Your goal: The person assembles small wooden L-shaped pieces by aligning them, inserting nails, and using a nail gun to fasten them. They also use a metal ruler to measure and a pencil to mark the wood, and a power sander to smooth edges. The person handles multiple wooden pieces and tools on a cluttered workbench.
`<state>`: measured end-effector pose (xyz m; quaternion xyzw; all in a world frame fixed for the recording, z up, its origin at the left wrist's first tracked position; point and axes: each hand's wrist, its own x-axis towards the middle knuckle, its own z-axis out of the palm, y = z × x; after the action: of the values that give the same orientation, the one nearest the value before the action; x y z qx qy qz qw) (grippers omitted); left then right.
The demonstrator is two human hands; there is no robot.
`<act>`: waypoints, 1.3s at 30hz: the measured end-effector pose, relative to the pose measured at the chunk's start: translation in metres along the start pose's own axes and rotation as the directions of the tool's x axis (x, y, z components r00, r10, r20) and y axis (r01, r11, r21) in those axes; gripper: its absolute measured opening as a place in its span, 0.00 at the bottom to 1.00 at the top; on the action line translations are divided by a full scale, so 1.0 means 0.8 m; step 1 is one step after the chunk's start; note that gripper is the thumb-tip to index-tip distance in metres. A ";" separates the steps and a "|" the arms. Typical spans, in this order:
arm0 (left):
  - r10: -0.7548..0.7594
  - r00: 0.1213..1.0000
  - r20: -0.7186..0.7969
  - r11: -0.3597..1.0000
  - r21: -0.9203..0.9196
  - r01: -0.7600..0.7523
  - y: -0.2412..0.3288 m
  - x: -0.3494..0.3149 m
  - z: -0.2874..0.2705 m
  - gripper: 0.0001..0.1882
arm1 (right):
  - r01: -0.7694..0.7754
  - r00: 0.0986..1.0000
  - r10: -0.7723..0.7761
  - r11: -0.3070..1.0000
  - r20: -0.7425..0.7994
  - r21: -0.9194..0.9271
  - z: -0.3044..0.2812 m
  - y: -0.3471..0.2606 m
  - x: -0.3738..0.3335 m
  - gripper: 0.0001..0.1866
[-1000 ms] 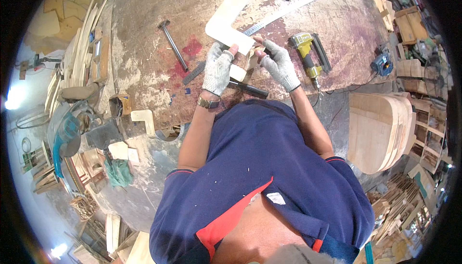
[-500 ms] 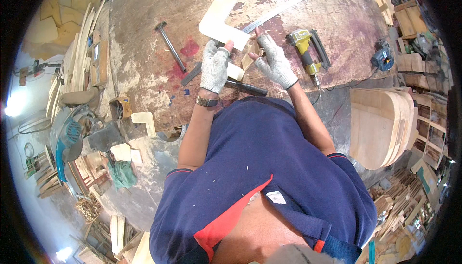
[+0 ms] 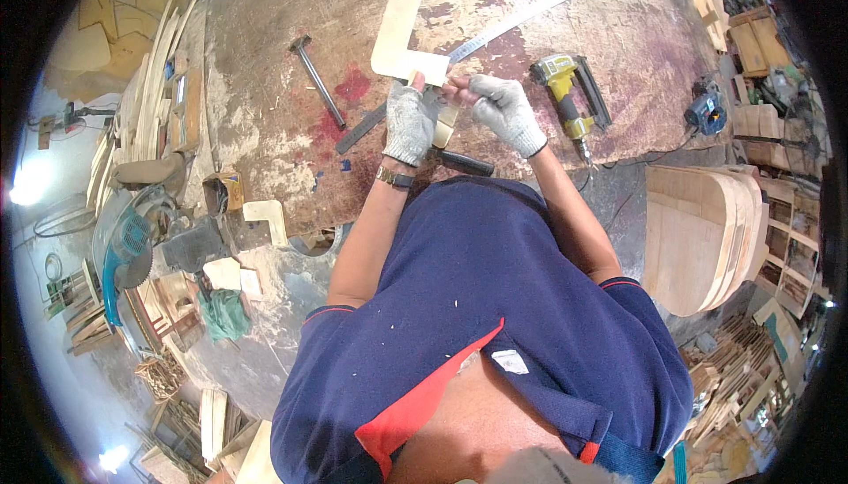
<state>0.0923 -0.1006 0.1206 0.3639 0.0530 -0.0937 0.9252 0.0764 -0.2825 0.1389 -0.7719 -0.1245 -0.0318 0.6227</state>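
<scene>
My gloved left hand [image 3: 412,124] grips a flat, pale L-shaped wooden piece [image 3: 395,42] by its near arm, thumb on top. My gloved right hand [image 3: 505,115] is closed, its bare fingertips pinched together at the right end of that piece; what they hold, if anything, is too small to see. Under the piece, a long metal ruler [image 3: 530,16] slants across the table, and a grey strip in line with it shows left of my left hand. Below my hands lie a small pale block [image 3: 444,126] and a black handle [image 3: 466,163], both partly hidden.
A hammer [image 3: 318,82] lies to the left on the worn table [image 3: 256,122]. To the right are a yellow-green nail gun [image 3: 565,95] and a blue power tool [image 3: 705,111]. Another L-shaped piece [image 3: 267,215] rests at the near left edge. Stacked curved boards [image 3: 693,237] stand at the right.
My right hand has moved left to the end of the L-shaped piece, and its spread fingers have closed. The piece has turned slightly and come down a little, my left hand still holding it.
</scene>
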 end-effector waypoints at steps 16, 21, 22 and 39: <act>0.122 0.987 -0.105 0.990 0.080 -0.114 0.008 -0.027 0.012 0.15 | -0.422 0.857 0.514 0.728 -0.024 0.540 0.025 -0.018 0.003 0.10; 0.156 0.980 -0.127 0.985 0.093 -0.145 0.006 -0.030 0.006 0.15 | -0.291 0.953 0.282 0.953 -0.113 -0.079 0.026 -0.028 0.001 0.06; 0.136 0.979 -0.154 0.986 0.112 -0.120 0.006 -0.030 0.005 0.15 | -0.141 0.984 0.117 0.972 -0.135 -0.186 0.024 -0.032 0.002 0.06; 0.156 0.982 -0.105 0.984 0.097 -0.146 0.011 -0.041 0.012 0.15 | -0.293 0.932 0.321 0.940 -0.170 0.173 0.015 -0.031 0.011 0.12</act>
<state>0.0621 -0.0962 0.1388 0.4126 0.0729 -0.0048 0.9080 0.0780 -0.2646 0.1615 -0.7278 0.0578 -0.0004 0.6834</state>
